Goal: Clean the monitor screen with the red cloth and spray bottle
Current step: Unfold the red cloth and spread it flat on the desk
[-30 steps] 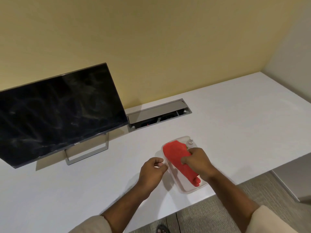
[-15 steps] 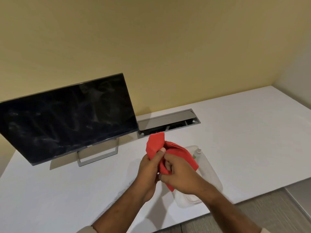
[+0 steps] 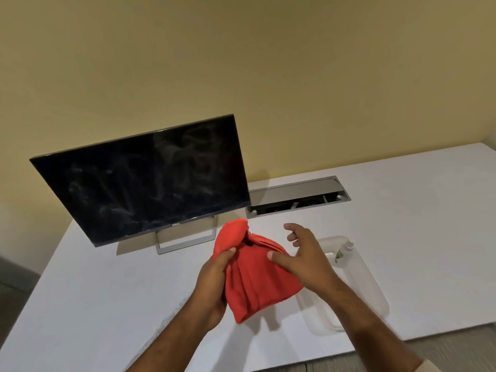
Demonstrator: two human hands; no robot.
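Note:
My left hand (image 3: pixel 214 277) grips the red cloth (image 3: pixel 252 275) and holds it bunched above the white desk (image 3: pixel 107 291). Fingers spread, my right hand (image 3: pixel 306 253) hovers just right of the cloth, its thumb resting on the fabric. The dark monitor (image 3: pixel 145 181) stands at the back left on a silver frame stand, its screen covered in smears. A small clear spray bottle (image 3: pixel 345 252) with a white top lies in a clear plastic tray (image 3: pixel 370 285) to the right of my hands.
A metal cable box (image 3: pixel 298 196) with its lid raised is set into the desk behind my hands, right of the monitor. A yellow wall runs behind the desk. The desk's front edge and grey floor (image 3: pixel 442 347) lie at the lower right.
The cloth was lifted out of the tray by both hands. My right hand has let go and opened, leaving the cloth in my left hand. The view has shifted so the monitor sits nearer the centre.

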